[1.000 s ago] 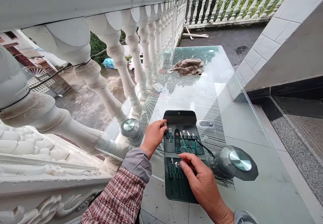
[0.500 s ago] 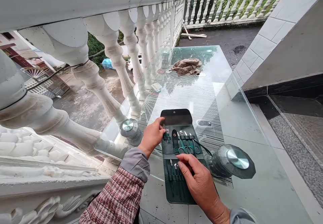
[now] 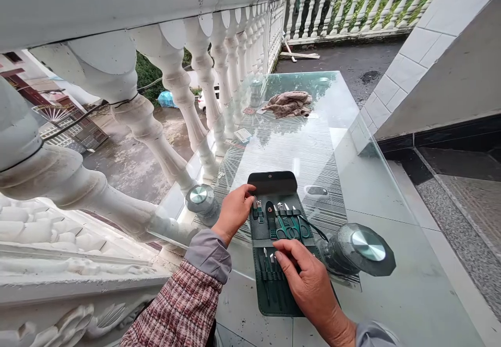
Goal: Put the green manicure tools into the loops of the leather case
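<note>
A dark green manicure case [image 3: 260,240] lies unfolded on the glass table, its top flap [image 3: 273,182] raised. My left hand [image 3: 234,208] grips the case's upper left edge, just below the flap. Nail clippers [image 3: 260,212], a dark sheath with a snap [image 3: 271,219] and scissors [image 3: 288,230] sit in the upper half. Slim metal tools [image 3: 266,268] stand in loops in the lower half. Over these, my right hand [image 3: 307,279] is curled with thumb and index finger close together near the tool tips. Whatever may be between them is hidden. A dark strap [image 3: 316,228] sticks out at the right.
The glass table [image 3: 395,242] has round metal-capped legs [image 3: 368,246] showing near the case. A crumpled brown cloth [image 3: 288,104] lies toward its far end. White balusters [image 3: 172,75] run along the left; a tiled slanted wall [image 3: 426,44] rises on the right.
The case's upper end and my left hand have shifted very slightly down and to the left. My right hand is almost unmoved.
</note>
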A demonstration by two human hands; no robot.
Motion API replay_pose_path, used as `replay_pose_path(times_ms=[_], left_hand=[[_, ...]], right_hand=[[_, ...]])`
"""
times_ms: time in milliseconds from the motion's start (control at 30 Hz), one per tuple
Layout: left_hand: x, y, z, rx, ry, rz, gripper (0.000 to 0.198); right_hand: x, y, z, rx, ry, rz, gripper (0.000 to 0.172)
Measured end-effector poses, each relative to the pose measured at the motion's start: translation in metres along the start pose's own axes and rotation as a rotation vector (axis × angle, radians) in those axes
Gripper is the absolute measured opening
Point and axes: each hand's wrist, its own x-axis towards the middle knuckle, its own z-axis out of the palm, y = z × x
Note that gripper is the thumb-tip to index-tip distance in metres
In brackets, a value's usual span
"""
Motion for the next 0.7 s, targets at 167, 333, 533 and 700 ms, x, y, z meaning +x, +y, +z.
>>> replay_pose_path(times_ms=[167,333,533,700], left_hand=[[0.0014,-0.0008,0.0066,-0.031,0.045,-0.027,0.026],[0.0006,-0.0015,0.0083,-0.031,0.030,-0.025,0.031],[-0.0004,-0.0025,0.0039,-0.012,-0.017,0.003,0.031],[0.0005,-0.0038,0.0049,-0.029,0.004,-0.007,0.030]], right_hand=[[-0.0007,0.0002,0.0006,-0.001,-0.010,-0.004,0.016],[-0.0010,0.0008,0.0005,-0.003,-0.014,-0.015,0.015],[-0.0003,0.0011,0.0015,-0.003,-0.001,-0.047,0.014],[0.0006,0.0016,0.0023,-0.008,0.017,-0.082,0.013]])
